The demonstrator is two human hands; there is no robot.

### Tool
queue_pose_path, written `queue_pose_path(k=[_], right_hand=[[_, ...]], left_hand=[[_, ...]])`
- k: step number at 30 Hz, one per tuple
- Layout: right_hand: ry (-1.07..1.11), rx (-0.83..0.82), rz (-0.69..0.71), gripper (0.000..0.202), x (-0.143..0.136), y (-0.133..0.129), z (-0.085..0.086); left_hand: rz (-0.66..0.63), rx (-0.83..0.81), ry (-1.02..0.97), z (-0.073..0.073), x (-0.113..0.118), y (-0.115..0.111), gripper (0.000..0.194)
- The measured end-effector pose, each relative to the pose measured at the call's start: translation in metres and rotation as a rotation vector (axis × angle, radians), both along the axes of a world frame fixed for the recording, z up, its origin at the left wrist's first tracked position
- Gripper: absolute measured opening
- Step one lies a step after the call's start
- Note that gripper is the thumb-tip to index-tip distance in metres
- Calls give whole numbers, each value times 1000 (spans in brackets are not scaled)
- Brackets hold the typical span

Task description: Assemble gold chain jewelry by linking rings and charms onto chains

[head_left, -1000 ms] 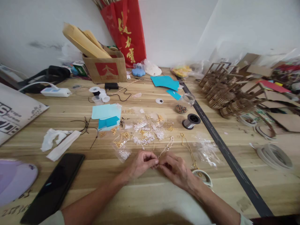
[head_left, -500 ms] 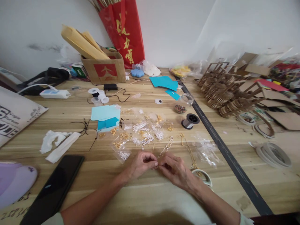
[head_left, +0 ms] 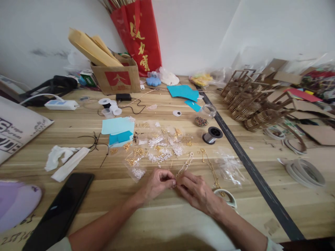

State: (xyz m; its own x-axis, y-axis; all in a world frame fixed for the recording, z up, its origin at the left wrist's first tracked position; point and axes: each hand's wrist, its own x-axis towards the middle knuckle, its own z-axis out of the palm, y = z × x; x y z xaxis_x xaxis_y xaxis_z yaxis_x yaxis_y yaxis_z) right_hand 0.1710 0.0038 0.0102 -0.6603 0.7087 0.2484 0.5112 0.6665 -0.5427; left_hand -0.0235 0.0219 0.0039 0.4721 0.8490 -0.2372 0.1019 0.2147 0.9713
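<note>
My left hand (head_left: 160, 182) is closed in a pinch low in the middle of the table, its fingertips meeting those of my right hand. What the left fingers hold is too small to make out. My right hand (head_left: 194, 190) is also closed, pinching at the lower end of a thin silver chain (head_left: 186, 164) that lies on the wood ahead of it. To the right lies a gold chain (head_left: 209, 165), running down to a pale ring-shaped roll (head_left: 230, 198) beside my right wrist. Small bags of silver and gold jewelry findings (head_left: 162, 153) spread just beyond both hands.
A wire spool (head_left: 213, 135) and a jar of beads (head_left: 204, 118) stand beyond the right hand. Crumpled clear plastic bags (head_left: 231, 167) lie right of the gold chain. A black phone (head_left: 61, 209) lies at the left. Brown woven baskets (head_left: 253, 101) crowd the back right.
Almost nothing differs. My right fingers have shifted very slightly at the chain's end, while the left hand stays in place.
</note>
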Motion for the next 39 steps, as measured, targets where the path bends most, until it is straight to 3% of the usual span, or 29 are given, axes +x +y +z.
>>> queue_pose_path(k=[5, 11, 18, 26, 39], right_hand=[[73, -38, -6, 15, -1, 1, -1], [263, -267, -53, 15, 0, 5, 5], [247, -455, -190, 23, 2, 8, 5], [316, -753, -176, 26, 0, 8, 3], [427, -915, -203, 15, -2, 10, 1]], left_hand=[[6, 9, 24, -2, 0, -1, 12], [25, -4, 22, -3, 0, -3, 12], [21, 6, 51, 1, -1, -4, 11], [10, 112, 93, 3, -1, -4, 13], [10, 305, 224, 6, 2, -5, 11]])
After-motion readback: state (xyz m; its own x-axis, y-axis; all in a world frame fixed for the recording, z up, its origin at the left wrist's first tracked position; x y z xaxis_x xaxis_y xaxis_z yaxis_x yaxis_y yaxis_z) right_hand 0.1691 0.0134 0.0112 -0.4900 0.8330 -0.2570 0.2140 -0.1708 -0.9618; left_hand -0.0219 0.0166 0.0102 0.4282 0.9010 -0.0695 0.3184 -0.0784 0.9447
